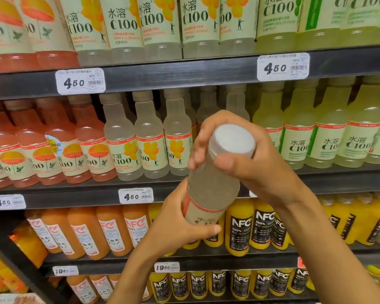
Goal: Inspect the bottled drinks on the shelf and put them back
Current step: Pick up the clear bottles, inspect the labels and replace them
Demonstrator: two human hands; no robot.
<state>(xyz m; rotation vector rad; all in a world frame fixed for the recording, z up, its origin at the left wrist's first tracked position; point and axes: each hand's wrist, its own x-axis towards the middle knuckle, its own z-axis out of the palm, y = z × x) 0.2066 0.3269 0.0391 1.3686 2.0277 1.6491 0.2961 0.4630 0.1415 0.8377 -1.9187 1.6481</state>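
Pale cloudy drink filling bottle (214, 185), held off the shelf (184, 73) just before its middle row, long axis tilted, white cap (234, 138) toward camera, left hand (176, 224) gripping label end, right hand (250, 159) curled round neck.

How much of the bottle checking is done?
Midway on this one. The pale cloudy plastic bottle is off the shelf, tilted cap-first toward the camera; the left hand holds its label end and the right hand grips near the white cap. Putting it back in the gap on the dark middle shelf is left.
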